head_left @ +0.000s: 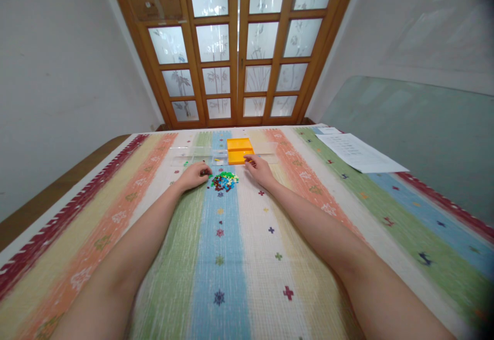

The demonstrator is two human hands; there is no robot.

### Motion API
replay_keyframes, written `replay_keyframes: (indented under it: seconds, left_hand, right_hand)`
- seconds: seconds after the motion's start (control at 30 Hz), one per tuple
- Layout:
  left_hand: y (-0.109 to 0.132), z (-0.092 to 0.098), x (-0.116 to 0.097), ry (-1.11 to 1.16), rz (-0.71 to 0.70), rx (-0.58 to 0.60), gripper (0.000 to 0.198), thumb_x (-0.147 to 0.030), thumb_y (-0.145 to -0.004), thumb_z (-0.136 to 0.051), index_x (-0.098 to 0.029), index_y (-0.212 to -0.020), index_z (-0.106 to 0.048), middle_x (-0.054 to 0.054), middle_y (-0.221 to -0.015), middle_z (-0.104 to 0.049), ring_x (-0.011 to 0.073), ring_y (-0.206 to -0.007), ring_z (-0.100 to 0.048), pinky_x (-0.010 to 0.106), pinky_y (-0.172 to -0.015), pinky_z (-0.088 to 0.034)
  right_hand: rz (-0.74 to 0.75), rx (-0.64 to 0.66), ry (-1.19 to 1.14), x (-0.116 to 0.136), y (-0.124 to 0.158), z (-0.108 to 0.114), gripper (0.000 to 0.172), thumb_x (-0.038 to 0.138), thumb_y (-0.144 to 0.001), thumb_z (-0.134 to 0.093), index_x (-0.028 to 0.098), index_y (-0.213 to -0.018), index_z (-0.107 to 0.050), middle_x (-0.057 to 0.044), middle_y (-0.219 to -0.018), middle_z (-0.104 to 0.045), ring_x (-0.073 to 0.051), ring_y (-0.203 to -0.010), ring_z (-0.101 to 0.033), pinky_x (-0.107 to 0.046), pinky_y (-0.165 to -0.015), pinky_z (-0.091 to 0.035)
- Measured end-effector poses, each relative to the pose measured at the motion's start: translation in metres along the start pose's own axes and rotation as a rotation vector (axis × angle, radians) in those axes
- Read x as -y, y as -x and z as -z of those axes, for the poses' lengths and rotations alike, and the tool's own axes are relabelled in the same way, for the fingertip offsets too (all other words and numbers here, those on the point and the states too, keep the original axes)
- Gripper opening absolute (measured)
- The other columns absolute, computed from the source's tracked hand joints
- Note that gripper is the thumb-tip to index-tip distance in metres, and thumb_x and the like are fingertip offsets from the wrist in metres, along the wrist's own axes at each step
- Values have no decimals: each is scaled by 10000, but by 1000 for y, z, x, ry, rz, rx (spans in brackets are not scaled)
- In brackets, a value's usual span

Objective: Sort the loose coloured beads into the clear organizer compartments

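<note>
A pile of small brown, green, blue and pale yellow pieces [225,181] lies on the striped tablecloth between my two hands. To its left, my left hand [195,175] rests with curled fingers, closed around a few small brown pieces [204,172]. My right hand [260,170] is at the front right edge of an open yellow box [239,144]. Its thumb and fingertips are drawn together in a pinch; whatever they hold is too small to make out. Clear plastic trays [185,155] flank the yellow box, with some green pieces near the left one.
A striped, patterned cloth [219,247] covers the table. Printed paper sheets [358,150] lie at the far right. Behind the table stand wood-framed glass doors [238,47], and a pale glass-like panel [420,129] leans along the right wall.
</note>
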State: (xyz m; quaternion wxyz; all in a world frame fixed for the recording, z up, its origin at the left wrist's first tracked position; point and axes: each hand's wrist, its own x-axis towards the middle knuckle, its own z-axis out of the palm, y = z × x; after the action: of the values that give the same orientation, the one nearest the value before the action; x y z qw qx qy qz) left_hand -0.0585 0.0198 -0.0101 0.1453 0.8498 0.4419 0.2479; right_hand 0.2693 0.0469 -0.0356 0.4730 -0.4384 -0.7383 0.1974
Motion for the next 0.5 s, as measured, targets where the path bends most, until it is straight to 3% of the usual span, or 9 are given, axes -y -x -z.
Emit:
replay_keyframes:
  seconds: [0.33, 0.5]
  left_hand:
    - [-1, -3, -16, 82, -38, -11, 125, -259, -795, -684, -205, -881, -758, 37, -871, -677, 184, -795, -602, 305, -765, -469]
    - [0, -10, -16, 181, 74, -54, 200, -344, -850, -669, -185, -954, -733, 29, -875, -700, 163, -749, -595, 281, -708, -472]
  right_hand:
    - [0, 3, 19, -2, 0, -1, 282, 221, -924, -582, 211, -1175, -710, -88, -1138, -756, -209, -907, -700, -373, -857, -566]
    - [12, 0, 13, -4, 0, -1, 281, 229, -928, -584, 218, -1177, -714, -81, -1131, -756, -206, -908, -698, -369, -863, -564]
